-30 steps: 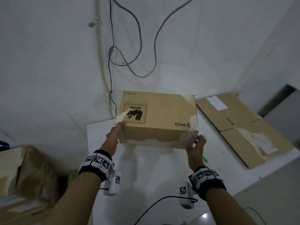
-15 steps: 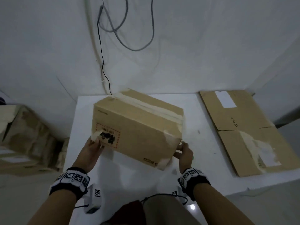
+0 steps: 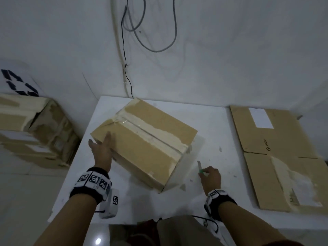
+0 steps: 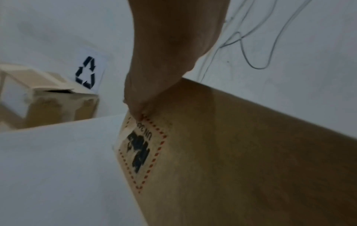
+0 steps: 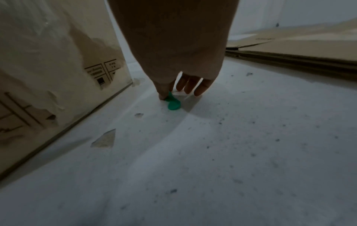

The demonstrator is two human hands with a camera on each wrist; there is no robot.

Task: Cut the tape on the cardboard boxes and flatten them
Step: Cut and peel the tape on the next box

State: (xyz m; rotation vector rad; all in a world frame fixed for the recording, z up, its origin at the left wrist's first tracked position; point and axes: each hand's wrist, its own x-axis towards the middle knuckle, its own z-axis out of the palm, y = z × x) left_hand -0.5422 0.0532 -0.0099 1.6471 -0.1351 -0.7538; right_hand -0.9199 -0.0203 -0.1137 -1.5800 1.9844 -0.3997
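Observation:
A brown cardboard box (image 3: 147,144) stands askew on the white table (image 3: 216,132), its pale taped seam (image 3: 152,137) facing up. My left hand (image 3: 102,146) rests on the box's near left corner, fingers straight over the top edge. In the left wrist view the thumb (image 4: 139,110) presses the box side (image 4: 251,152) by a red-dashed label. My right hand (image 3: 205,173) is down on the table right of the box and pinches the green handle of a cutter (image 3: 200,166). In the right wrist view the cutter (image 5: 172,103) lies on the table, gripped by the thumb (image 5: 164,93).
Flattened cardboard (image 3: 276,157) covers the table's right side. Worn taped boxes (image 3: 35,132) are stacked on the floor to the left, under a recycling sign (image 3: 19,84). Cables (image 3: 154,32) hang on the wall behind. Tape scraps (image 5: 105,139) lie near the box.
The box came down from the lifted, tilted position onto the table with its taped seam up. My right hand let go of it and moved right to the cutter.

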